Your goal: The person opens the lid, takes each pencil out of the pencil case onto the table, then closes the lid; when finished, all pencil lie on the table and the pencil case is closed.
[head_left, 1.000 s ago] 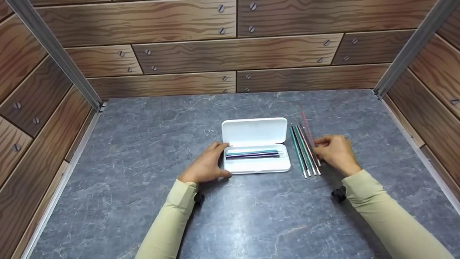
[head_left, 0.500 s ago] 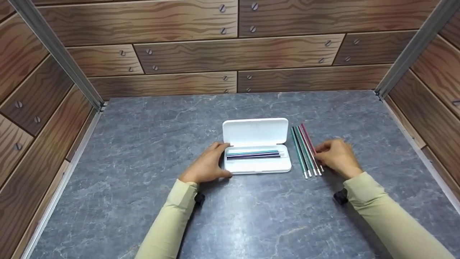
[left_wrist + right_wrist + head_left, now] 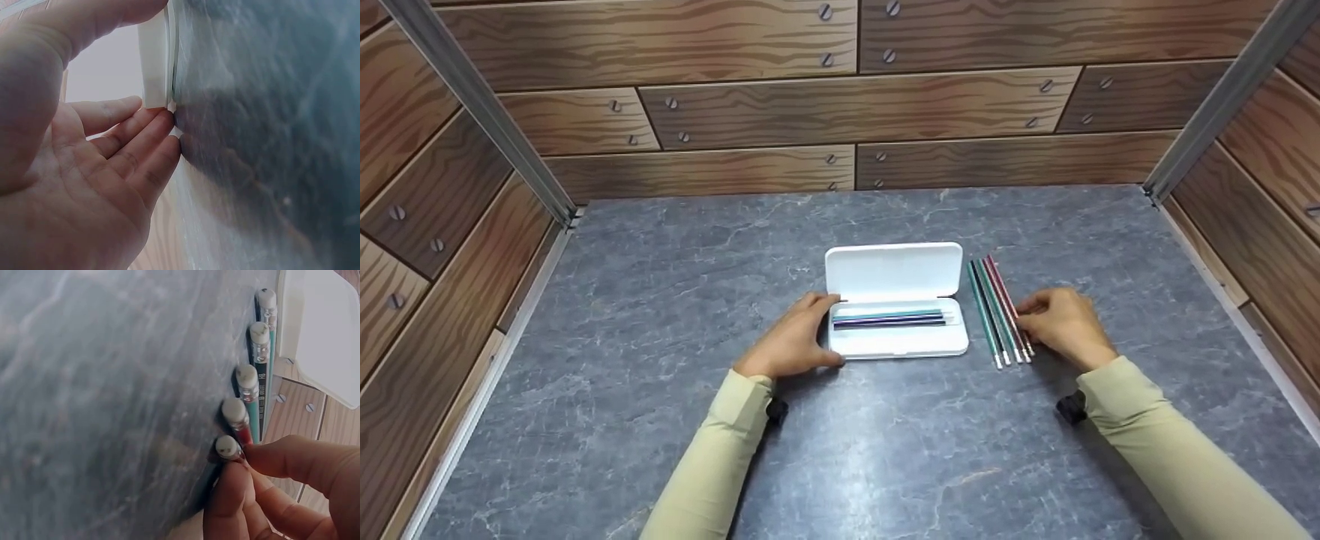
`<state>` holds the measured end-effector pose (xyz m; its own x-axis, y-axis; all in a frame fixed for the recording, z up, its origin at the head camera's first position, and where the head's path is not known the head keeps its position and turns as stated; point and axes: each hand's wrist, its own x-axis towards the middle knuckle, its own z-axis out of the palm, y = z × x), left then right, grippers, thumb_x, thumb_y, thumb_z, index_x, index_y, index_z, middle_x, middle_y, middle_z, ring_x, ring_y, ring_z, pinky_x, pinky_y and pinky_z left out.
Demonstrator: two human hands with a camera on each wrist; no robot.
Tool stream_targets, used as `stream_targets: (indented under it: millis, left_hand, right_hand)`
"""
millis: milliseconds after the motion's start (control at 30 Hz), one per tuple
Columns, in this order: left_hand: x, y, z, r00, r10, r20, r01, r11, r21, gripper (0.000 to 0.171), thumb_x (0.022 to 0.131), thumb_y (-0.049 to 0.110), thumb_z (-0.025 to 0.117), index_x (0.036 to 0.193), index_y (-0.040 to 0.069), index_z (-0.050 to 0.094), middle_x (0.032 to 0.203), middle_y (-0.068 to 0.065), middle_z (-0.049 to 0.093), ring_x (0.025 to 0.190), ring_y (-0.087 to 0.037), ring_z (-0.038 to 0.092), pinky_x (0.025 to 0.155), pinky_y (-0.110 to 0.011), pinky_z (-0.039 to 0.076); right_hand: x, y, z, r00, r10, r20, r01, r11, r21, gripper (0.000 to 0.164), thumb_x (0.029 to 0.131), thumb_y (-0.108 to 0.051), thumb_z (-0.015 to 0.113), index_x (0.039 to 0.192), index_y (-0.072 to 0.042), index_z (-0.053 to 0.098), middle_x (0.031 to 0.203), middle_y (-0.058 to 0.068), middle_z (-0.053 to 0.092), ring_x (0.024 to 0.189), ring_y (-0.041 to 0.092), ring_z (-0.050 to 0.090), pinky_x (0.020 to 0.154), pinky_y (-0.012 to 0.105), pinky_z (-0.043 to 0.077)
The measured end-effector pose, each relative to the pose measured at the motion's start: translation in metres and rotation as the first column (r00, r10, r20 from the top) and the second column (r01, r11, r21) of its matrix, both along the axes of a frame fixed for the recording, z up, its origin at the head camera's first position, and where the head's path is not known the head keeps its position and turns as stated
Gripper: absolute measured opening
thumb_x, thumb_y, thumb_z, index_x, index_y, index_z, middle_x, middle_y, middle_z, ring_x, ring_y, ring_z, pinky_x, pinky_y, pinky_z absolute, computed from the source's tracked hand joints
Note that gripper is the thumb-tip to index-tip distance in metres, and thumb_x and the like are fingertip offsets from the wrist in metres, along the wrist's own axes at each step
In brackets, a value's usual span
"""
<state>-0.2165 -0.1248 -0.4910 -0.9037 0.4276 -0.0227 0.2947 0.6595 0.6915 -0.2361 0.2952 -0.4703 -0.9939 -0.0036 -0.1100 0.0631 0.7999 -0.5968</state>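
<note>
A white pencil case lies with its lid raised; several pencils, blue and dark, lie inside. My left hand holds the case's left end, thumb at the front corner and fingers at the back. In the left wrist view, fingertips touch the case's edge. My right hand pinches the outermost red pencil near its eraser end, between thumb and forefinger. That pencil lies at the right of a row of green, black and red pencils, erasers toward me.
The grey marbled tabletop lies under everything. Wood-patterned walls stand at the back and both sides, with metal posts at the corners. The pencil row is just right of the case.
The red pencil, blurred and reaching farther back a second ago, has come down toward me and now lies alongside the row. My left hand keeps its place on the case.
</note>
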Motion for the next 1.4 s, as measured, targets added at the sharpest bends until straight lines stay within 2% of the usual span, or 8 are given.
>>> stream_targets:
  millis: [200,367,500,633,833,1033,1167,1400]
  left_hand:
    - [0.000,-0.001,0.001,1.000,-0.009,-0.005,0.009,1.000,-0.007,0.097,0.084,0.015,0.095,0.167,0.001,0.047,0.161,-0.020,0.055,0.149,-0.037,0.055,0.131,-0.050,0.045]
    - [-0.001,-0.001,0.000,1.000,-0.005,-0.009,0.005,1.000,-0.011,0.097,0.084,0.016,0.095,0.167,0.002,0.047,0.160,-0.019,0.055,0.149,-0.037,0.055,0.131,-0.050,0.045]
    - [-0.001,0.000,-0.001,1.000,-0.003,-0.008,0.003,1.000,-0.013,0.098,0.084,0.016,0.096,0.168,0.002,0.047,0.161,-0.018,0.055,0.150,-0.036,0.055,0.132,-0.050,0.045]
    - [-0.001,0.002,-0.001,1.000,-0.002,-0.005,0.002,1.000,-0.007,0.098,0.083,0.016,0.096,0.168,0.003,0.047,0.161,-0.018,0.055,0.150,-0.036,0.055,0.132,-0.050,0.045]
    - [-0.001,0.003,-0.003,1.000,-0.006,-0.005,0.006,1.000,-0.003,0.097,0.083,0.015,0.096,0.167,0.003,0.048,0.161,-0.018,0.055,0.152,-0.037,0.054,0.133,-0.050,0.044]
    - [-0.001,0.001,-0.002,1.000,-0.010,-0.018,0.010,1.000,0.001,0.097,0.082,0.015,0.097,0.166,0.001,0.049,0.160,-0.019,0.056,0.149,-0.037,0.055,0.131,-0.051,0.045]
    - [-0.001,0.001,-0.003,1.000,-0.009,-0.014,0.009,1.000,-0.004,0.098,0.082,0.014,0.096,0.167,0.001,0.048,0.159,-0.020,0.056,0.149,-0.037,0.056,0.131,-0.051,0.046]
    - [-0.001,0.000,-0.003,1.000,-0.005,-0.018,0.005,1.000,0.003,0.099,0.081,0.014,0.096,0.166,0.000,0.048,0.159,-0.019,0.056,0.149,-0.037,0.056,0.132,-0.050,0.045]
  right_hand:
    - [-0.004,-0.016,0.009,0.986,0.034,-0.161,-0.031,0.999,0.020,0.031,0.094,-0.015,0.076,0.118,0.002,0.084,0.108,0.022,0.084,0.091,0.031,0.077,0.081,0.037,0.057]
    - [-0.010,-0.046,0.011,0.926,0.219,-0.308,-0.231,0.973,-0.003,0.023,0.098,-0.005,0.077,0.119,0.000,0.084,0.114,0.021,0.084,0.104,0.037,0.078,0.095,0.050,0.063]
    - [-0.015,-0.070,0.007,0.826,0.420,-0.375,-0.433,0.900,0.056,0.020,0.096,0.003,0.079,0.116,0.003,0.084,0.111,0.020,0.084,0.102,0.038,0.080,0.096,0.055,0.066]
    - [-0.017,-0.087,0.003,0.741,0.571,-0.353,-0.559,0.816,0.147,0.018,0.095,0.004,0.081,0.113,0.004,0.084,0.106,0.018,0.084,0.099,0.037,0.080,0.092,0.054,0.067]
    - [-0.015,-0.098,0.000,0.672,0.688,-0.274,-0.653,0.725,0.220,0.015,0.098,-0.001,0.081,0.113,0.002,0.085,0.107,0.017,0.082,0.100,0.036,0.080,0.091,0.054,0.066]
    - [-0.011,-0.100,0.000,0.608,0.740,-0.287,-0.688,0.671,0.275,0.016,0.100,0.003,0.076,0.112,0.001,0.085,0.106,0.015,0.079,0.097,0.031,0.078,0.086,0.049,0.067]
    - [-0.011,-0.101,-0.001,0.603,0.741,-0.295,-0.690,0.670,0.275,0.015,0.098,0.007,0.076,0.108,0.001,0.085,0.103,0.015,0.079,0.094,0.029,0.078,0.083,0.047,0.067]
    - [-0.015,-0.102,-0.001,0.639,0.720,-0.269,-0.688,0.692,0.219,0.011,0.097,0.007,0.074,0.102,0.000,0.082,0.100,0.014,0.078,0.093,0.031,0.077,0.085,0.049,0.066]
